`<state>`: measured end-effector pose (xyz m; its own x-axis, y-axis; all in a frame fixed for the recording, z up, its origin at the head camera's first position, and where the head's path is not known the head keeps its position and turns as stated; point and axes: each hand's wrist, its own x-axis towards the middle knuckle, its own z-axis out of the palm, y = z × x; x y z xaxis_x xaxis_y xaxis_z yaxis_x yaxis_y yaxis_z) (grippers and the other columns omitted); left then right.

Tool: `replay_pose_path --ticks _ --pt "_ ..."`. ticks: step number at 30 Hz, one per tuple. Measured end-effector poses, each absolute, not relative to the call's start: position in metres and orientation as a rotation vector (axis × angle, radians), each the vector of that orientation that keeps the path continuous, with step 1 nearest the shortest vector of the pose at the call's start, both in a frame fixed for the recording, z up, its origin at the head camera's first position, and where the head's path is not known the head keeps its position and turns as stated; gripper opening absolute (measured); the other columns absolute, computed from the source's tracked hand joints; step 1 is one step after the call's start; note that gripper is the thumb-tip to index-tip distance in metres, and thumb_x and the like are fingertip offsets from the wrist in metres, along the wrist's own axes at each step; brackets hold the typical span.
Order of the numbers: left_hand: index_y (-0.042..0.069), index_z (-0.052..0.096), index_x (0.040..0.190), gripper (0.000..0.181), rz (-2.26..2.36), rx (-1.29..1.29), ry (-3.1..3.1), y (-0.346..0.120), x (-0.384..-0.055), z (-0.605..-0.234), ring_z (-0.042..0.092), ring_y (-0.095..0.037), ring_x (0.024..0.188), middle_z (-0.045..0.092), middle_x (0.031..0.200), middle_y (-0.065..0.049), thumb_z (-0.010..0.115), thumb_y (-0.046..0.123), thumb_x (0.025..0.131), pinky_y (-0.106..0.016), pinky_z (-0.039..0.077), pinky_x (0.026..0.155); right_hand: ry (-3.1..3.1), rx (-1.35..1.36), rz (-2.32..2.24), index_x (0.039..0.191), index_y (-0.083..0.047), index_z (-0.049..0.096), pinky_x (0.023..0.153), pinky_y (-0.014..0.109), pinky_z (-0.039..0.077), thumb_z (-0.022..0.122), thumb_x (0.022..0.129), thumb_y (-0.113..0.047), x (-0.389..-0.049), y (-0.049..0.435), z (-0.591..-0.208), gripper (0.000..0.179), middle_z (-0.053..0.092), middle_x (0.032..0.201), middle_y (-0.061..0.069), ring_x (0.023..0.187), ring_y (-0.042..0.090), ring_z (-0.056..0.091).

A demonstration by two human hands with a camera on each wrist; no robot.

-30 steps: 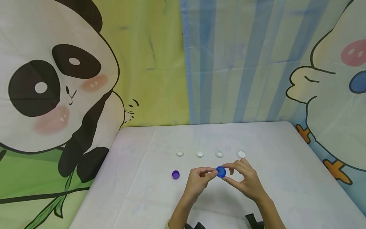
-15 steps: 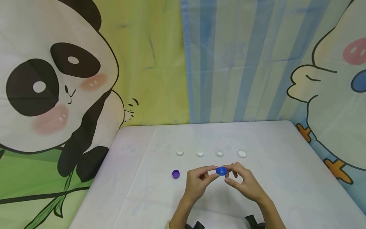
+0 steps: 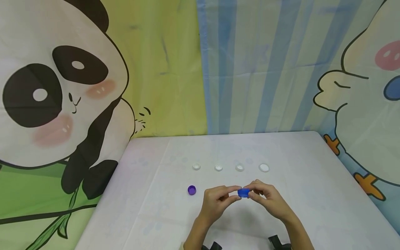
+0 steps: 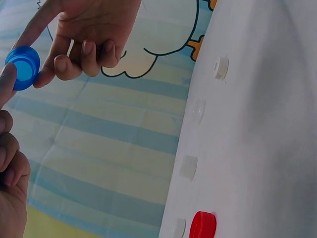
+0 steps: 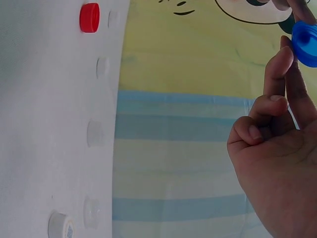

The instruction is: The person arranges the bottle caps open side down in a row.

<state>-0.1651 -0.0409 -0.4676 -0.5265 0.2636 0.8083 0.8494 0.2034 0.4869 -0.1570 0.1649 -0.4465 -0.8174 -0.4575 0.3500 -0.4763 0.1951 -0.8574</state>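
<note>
Between both hands, raised over the table, is a blue bottle cap (image 3: pixel 243 193). My left hand (image 3: pixel 215 201) pinches its left side with thumb and index finger. My right hand (image 3: pixel 269 198) pinches the right side, its other fingers curled. The open hollow of the blue cap (image 4: pixel 24 69) shows in the left wrist view. On the table to the left lies another cap (image 3: pixel 192 190), purple in the head view; a similarly placed cap (image 5: pixel 89 18) looks red in the right wrist view.
Beyond the hands, several white or clear caps (image 3: pixel 218 168) form a row on the white table (image 3: pixel 162 215). A thicker white cap (image 5: pixel 61 225) sits nearer, seen in the right wrist view. Printed curtains (image 3: pixel 250 69) hang behind the table.
The blue cap has tipped from facing the head camera to nearly edge-on and come slightly lower. The right thumb and index have shifted along it; the left hand stays at its side.
</note>
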Motion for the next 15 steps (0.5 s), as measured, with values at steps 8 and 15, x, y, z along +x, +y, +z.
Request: replay_pose_path --ticks 8,15 --pt "0.006 0.068 0.099 0.025 -1.326 -1.082 -1.891 -0.0416 -0.1656 -0.4674 0.030 0.006 0.050 0.042 0.051 0.008 0.071 0.012 0.075 -0.006 0.028 0.044 -2.417 0.954 1.802 0.100 -0.012 0.064 0.064 0.029 0.040 0.052 0.089 -0.001 -0.1564 0.1663 -0.4457 0.020 0.059 0.086 0.000 0.076 0.012 0.048" --pt "0.008 0.067 0.100 0.026 -1.333 -1.081 -1.925 -0.0427 -0.1657 -0.4670 0.030 0.006 0.050 0.041 0.051 0.008 0.071 0.013 0.075 -0.006 0.028 0.043 -2.412 0.930 1.785 0.099 -0.013 0.065 0.063 0.029 0.039 0.054 0.087 -0.001 -0.1568 0.1664 -0.4460 0.020 0.059 0.086 -0.001 0.076 0.012 0.047"
